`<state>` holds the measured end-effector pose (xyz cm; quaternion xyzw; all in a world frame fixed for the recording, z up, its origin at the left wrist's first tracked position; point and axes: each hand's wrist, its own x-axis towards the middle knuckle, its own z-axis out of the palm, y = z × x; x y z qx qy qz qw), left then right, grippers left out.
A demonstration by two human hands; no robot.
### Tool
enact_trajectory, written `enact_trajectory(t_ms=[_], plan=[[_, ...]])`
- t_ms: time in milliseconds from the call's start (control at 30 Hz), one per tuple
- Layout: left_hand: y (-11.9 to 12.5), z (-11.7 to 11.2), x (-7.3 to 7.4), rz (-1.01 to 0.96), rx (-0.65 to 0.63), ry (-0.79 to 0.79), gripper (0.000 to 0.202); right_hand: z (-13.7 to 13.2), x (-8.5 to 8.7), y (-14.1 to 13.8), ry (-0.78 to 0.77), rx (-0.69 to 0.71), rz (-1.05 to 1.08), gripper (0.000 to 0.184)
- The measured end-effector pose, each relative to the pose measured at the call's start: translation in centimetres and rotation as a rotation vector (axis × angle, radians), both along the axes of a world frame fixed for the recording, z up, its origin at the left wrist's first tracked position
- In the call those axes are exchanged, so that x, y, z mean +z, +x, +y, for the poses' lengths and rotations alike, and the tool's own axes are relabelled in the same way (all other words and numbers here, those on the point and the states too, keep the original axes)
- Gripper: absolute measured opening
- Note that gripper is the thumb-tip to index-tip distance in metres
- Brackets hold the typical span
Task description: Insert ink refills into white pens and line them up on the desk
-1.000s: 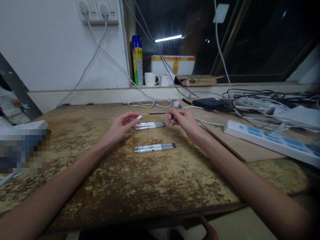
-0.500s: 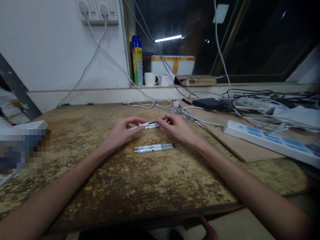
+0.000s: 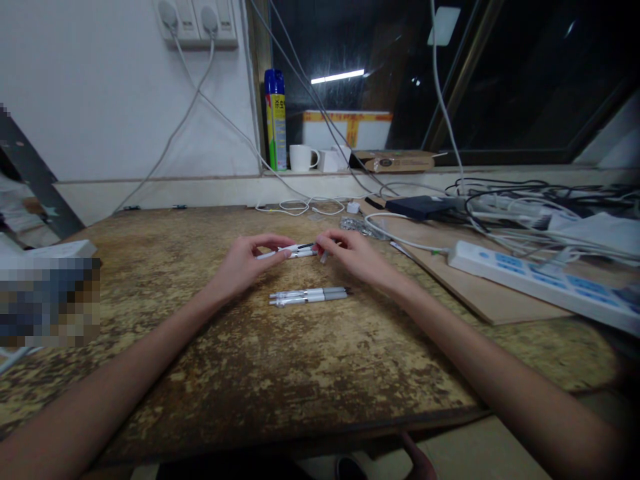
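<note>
My left hand pinches the white barrel of a pen just above the worn wooden table. My right hand is closed on the other end of that same pen, holding a small grey pen piece by its tip. More white-and-grey pens lie under and behind the held one, partly hidden by my fingers. Two further pens lie side by side nearer to me, between my forearms.
A white power strip and a tangle of cables lie on a board at the right. A spray can, a white mug and boxes stand on the window ledge. A small foil packet lies behind my right hand.
My hands have come together from apart. The pen parts that each held separately now meet in one line between my fingers. The two near pens have not moved.
</note>
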<state>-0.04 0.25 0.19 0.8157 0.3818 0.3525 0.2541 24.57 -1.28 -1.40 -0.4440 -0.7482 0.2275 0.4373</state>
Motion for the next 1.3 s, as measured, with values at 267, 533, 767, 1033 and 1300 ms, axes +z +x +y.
enact_trajectory(t_ms=[267,533,767,1033,1300], plan=[[-0.1,0.5,-0.1,-0.021,0.01,0.035,0.033,0.8,-0.1,0.5,0.004,-0.171,0.248,0.021],[-0.2,0.7,-0.2,-0.035,-0.01,0.026,0.03,0.3,0.5,0.3,-0.055,-0.134,0.414,0.018],[-0.1,0.7,-0.3,-0.054,-0.032,0.008,0.031,0.3,0.3,0.2,-0.068,-0.079,0.444,0.019],[0.2,0.2,0.0,-0.059,-0.051,-0.002,0.03,0.0,0.3,-0.5,-0.07,-0.028,0.367,0.019],[0.3,0.1,0.0,-0.062,-0.097,-0.018,0.029,-0.4,0.1,-1.3,-0.085,0.086,0.301,0.017]])
